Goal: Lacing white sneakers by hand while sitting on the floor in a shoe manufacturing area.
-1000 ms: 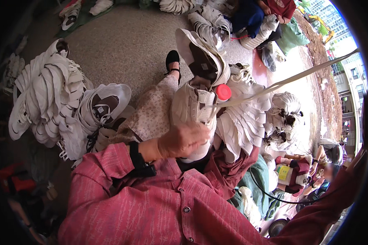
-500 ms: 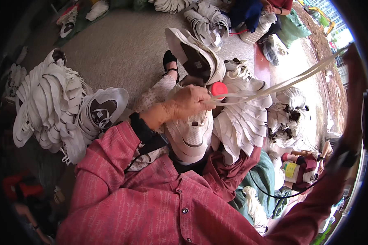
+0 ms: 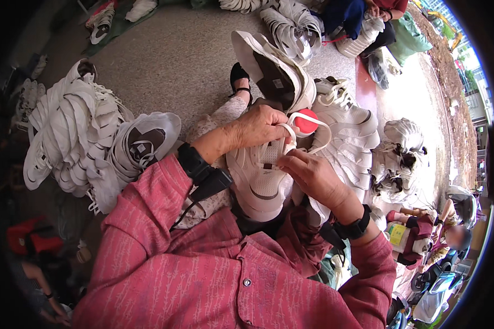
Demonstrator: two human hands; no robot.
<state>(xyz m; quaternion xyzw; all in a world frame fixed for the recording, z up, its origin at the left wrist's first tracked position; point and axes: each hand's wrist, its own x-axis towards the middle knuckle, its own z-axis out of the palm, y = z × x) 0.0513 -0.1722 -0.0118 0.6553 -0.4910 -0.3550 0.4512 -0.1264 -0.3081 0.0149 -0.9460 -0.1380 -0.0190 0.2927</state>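
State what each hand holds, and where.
Left hand and right hand both pinch the white shoelace of the white shoe upper, near its eyelets.

Lace slack, both hands back at the shoe

We have brought our right hand (image 3: 313,175) in from far right to the white shoe (image 3: 260,175); the white lace (image 3: 313,118), earlier stretched taut rightward, now loops beside our left hand (image 3: 260,126).

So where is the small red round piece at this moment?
In the head view, the red round piece sits just above centre, beside the left hand, on the white shoe upper, with a white lace looping around it.
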